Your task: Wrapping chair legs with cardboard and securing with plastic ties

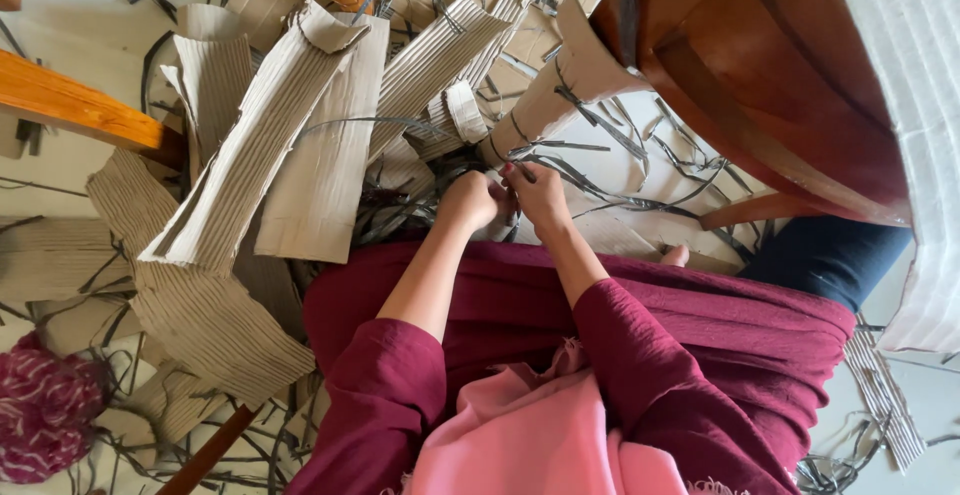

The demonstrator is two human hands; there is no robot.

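Nearest the camera: a pink cloth (530, 435) draped over the lap, maroon sleeves and a maroon garment below it; the person appears to sit on the floor (60, 170). Both forearms reach forward and the hands meet just past the knees. Left hand (468, 200): fingers curled in, closed on something small at the fingertips. Right hand (538, 193): fingers likewise drawn together, pinching at the same spot, the two hands touching. What they grip looks like a thin dark strip (560, 160), one of many tangled there, but the exact contact point is hidden between the fingers. Just beyond the hands stands a rolled piece of corrugated cardboard (560, 90) with dark strips wound around it; the held strip seems to run toward it. Progress, as a judgement: several cardboard pieces lie loose and unbound, such as the long folded corrugated sheets (270, 145) left of the hands, and loose strips litter the floor, so much material looks unhandled; the roll near the hands carries some wrapping. Further out: a flattened corrugated sheet (200, 315) at lower left, orange-brown wooden legs (80, 105) at left, a brown wooden chair (760, 105) at upper right with white ribbed fabric (910, 105) over it, and a maroon patterned bundle (45, 415) at far lower left.
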